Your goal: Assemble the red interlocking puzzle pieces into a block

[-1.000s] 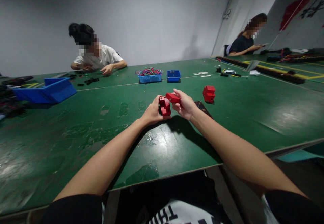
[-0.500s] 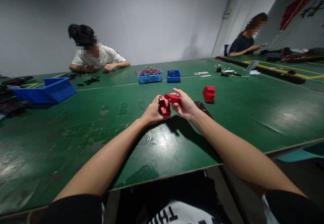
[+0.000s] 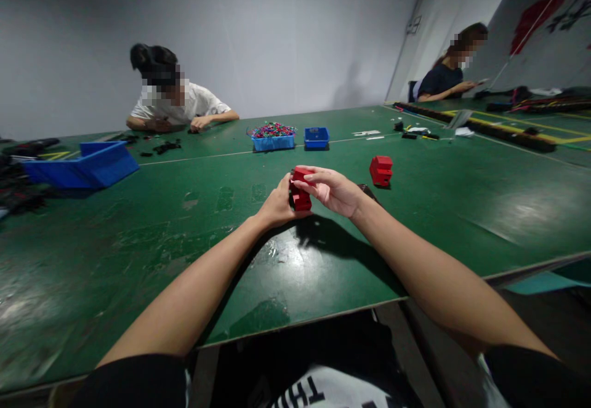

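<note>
My left hand is wrapped round a notched red block just above the green tabletop, its thumb side towards me. My right hand reaches across from the right with its fingers on the upper red piece, which lies against the top of the block. Those fingers hide part of the joint between the two. Under my right wrist a dark flat object shows only partly. A second red block, stepped on its side, stands on the table to the right of my hands.
Beyond my hands are a blue tray heaped with colourful small pieces and a small blue bin. A large blue bin is on the left. One person sits opposite; another is at far right. Dark bars line the right side.
My right hand has moved left and brought the upper red piece from a slanted position over against the block. My left hand has stayed in place.
</note>
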`<state>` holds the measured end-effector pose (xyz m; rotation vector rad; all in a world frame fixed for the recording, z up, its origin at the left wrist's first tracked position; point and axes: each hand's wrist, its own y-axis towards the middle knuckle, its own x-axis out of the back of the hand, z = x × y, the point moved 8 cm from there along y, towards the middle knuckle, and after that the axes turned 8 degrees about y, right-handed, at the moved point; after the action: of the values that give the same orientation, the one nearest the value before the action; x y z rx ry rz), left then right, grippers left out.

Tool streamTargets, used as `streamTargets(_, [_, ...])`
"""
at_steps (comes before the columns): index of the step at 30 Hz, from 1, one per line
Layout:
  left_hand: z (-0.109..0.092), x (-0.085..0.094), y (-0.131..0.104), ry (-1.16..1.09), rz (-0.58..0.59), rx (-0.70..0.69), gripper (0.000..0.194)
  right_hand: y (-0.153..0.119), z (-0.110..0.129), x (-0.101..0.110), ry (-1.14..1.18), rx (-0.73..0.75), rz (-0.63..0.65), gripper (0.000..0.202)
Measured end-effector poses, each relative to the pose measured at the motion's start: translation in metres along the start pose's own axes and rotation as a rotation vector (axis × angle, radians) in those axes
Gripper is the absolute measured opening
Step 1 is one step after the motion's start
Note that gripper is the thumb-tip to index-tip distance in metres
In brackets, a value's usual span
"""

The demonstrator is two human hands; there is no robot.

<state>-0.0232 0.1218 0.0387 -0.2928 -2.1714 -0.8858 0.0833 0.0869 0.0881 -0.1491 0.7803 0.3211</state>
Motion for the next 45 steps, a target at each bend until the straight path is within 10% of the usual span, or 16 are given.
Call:
streamTargets(27, [-0.006,0.001,0.001,-0.007,0.036,0.025,0.107,-0.001,0.000,0.023,-0.296,-0.031,-0.253,0.053])
streamTargets(45, [-0.006,0.003,0.000,0.007,0.025,0.038,0.094,-0.003,0.014,0.007,-0.711,0.345,-0.022,0.041])
